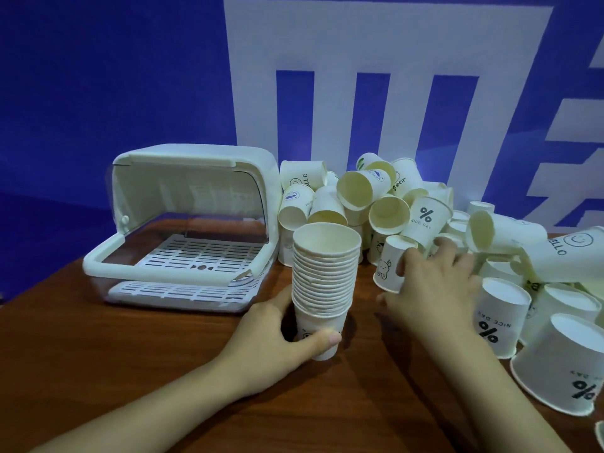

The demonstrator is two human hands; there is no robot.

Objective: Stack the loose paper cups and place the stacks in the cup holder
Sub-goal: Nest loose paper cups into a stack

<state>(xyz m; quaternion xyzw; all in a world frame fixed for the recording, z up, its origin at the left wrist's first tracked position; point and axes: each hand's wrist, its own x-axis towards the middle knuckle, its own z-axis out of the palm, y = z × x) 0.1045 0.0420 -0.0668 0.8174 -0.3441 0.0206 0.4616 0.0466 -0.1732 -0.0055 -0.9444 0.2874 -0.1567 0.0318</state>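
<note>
A tall upright stack of nested white paper cups (325, 282) stands on the brown wooden table (130, 348), its base wrapped by the left hand (277, 335), thumb in front. The right hand (434, 282) reaches palm down into the heap of loose white paper cups (392, 204), fingers curled around an inverted bear-printed cup (392, 266). The white plastic cup holder (189, 230) sits open just left of the stack.

A brown wooden surface (98, 354) carries everything. The open cup holder (183, 230) sits at ten o'clock. A cup stack (323, 282) stands at centre, loose cups (425, 217) heaped at two o'clock.
</note>
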